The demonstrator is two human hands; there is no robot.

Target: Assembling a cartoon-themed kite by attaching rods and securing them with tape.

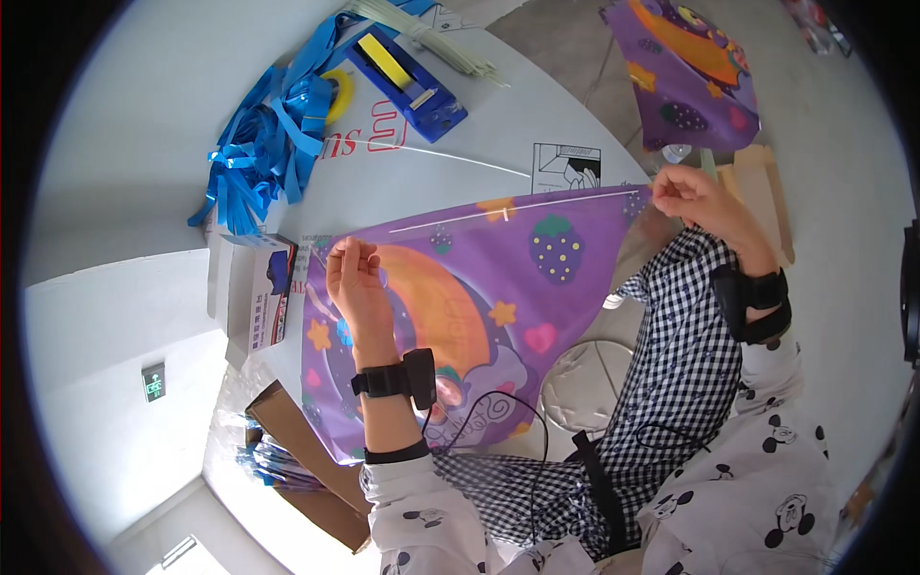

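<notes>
A purple kite (585, 316), printed with a moon, stars and strawberries, spreads across the table edge and my lap. Along its top edge lies a thin white rod (450, 223) with a small white crosspiece near the middle. My left hand (356, 283) is closed at the kite's upper left corner, fingertips pressed together. At the opposite corner my right hand (692, 199) pinches the fabric's end, its fingers curled. The edge between both hands looks fairly straight. What exactly lies between the fingertips is too small to make out.
On the white table stand a blue tape dispenser (407, 86), blue ribbons (278, 125), a yellow tape roll (338, 94), a bundle of pale rods (431, 40) and a box (251, 292). Another purple kite (695, 81) is at the far right. Cardboard (307, 460) leans at lower left.
</notes>
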